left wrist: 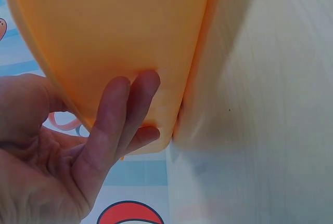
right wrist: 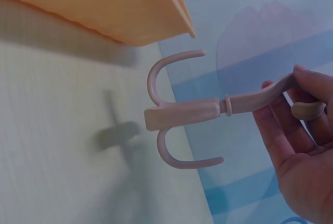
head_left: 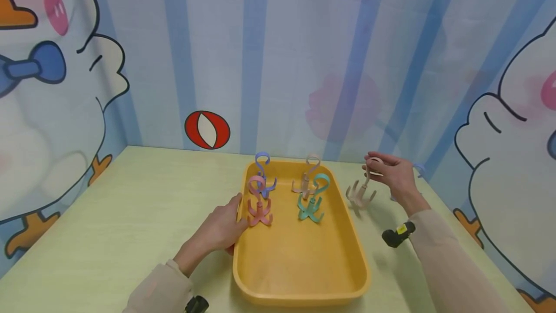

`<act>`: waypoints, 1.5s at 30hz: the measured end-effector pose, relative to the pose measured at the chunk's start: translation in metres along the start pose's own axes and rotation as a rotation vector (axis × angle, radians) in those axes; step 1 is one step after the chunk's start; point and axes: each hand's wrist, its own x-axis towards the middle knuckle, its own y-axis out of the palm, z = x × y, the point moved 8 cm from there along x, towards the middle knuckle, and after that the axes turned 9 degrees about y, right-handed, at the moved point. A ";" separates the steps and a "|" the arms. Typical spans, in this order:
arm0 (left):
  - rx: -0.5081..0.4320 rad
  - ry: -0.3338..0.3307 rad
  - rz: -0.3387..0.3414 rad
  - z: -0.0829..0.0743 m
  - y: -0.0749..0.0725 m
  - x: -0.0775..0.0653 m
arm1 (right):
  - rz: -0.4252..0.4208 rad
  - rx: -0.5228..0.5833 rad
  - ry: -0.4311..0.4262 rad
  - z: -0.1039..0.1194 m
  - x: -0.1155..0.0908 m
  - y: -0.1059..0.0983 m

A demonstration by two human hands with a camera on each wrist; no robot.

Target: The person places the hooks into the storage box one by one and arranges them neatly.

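Note:
My left hand (head_left: pixel 223 224) grips the left rim of a yellow plastic tray (head_left: pixel 299 269); in the left wrist view its fingers (left wrist: pixel 112 104) press against the outer wall. To the right of the tray, my right hand (head_left: pixel 394 175) pinches a beige multi-prong swivel hook (head_left: pixel 359 194) by its curved top. In the right wrist view the hook's prongs hang over the table, with its shadow below. Inside the tray stand a blue hook (head_left: pixel 267 190), a pink hook (head_left: pixel 259 212), another beige hook (head_left: pixel 305 185) and a teal hook (head_left: pixel 310 209), all in its far half.
Behind my right wrist, a blue piece (head_left: pixel 419 169) is mostly hidden. The pale table (head_left: pixel 130 235) meets a striped, cartoon-printed curtain (head_left: pixel 278 62) at the back and sides.

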 end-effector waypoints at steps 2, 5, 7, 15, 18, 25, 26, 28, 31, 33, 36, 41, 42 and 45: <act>-0.001 0.001 0.000 0.000 0.000 0.000 | 0.013 0.007 -0.007 0.002 -0.001 0.002; -0.017 -0.006 0.008 -0.001 0.001 0.000 | 0.032 0.017 -0.013 0.004 -0.003 0.005; -0.027 -0.010 0.012 -0.001 0.002 0.000 | 0.027 0.011 -0.016 0.005 -0.003 0.006; -0.003 0.005 -0.002 0.000 0.000 0.000 | 0.042 0.024 -0.047 0.013 -0.007 0.011; 0.012 0.007 -0.003 0.000 0.000 0.000 | 0.042 0.012 -0.056 0.016 -0.008 0.012; 0.006 0.006 -0.005 -0.001 0.000 0.000 | 0.030 -0.012 -0.059 0.021 -0.010 0.015; 0.010 0.008 -0.004 -0.001 0.000 0.000 | 0.036 -0.011 -0.061 0.022 -0.011 0.016; 0.017 0.009 -0.006 -0.001 -0.001 0.000 | 0.036 -0.020 -0.064 0.024 -0.012 0.018; 0.014 0.007 -0.004 -0.002 0.000 0.000 | 0.035 -0.028 -0.067 0.026 -0.013 0.019; 0.004 0.004 -0.001 -0.001 0.000 0.000 | 0.028 -0.038 -0.068 0.027 -0.014 0.019; 0.005 0.009 -0.002 -0.002 0.000 0.000 | 0.033 -0.039 -0.077 0.029 -0.014 0.020; 0.032 0.028 -0.014 -0.003 -0.001 0.000 | 0.047 -0.032 -0.098 0.033 -0.015 0.020; 0.031 0.025 -0.015 -0.003 -0.001 0.000 | 0.046 -0.035 -0.101 0.035 -0.016 0.020; 0.032 0.022 -0.011 -0.002 -0.001 0.000 | 0.048 -0.047 -0.114 0.040 -0.018 0.022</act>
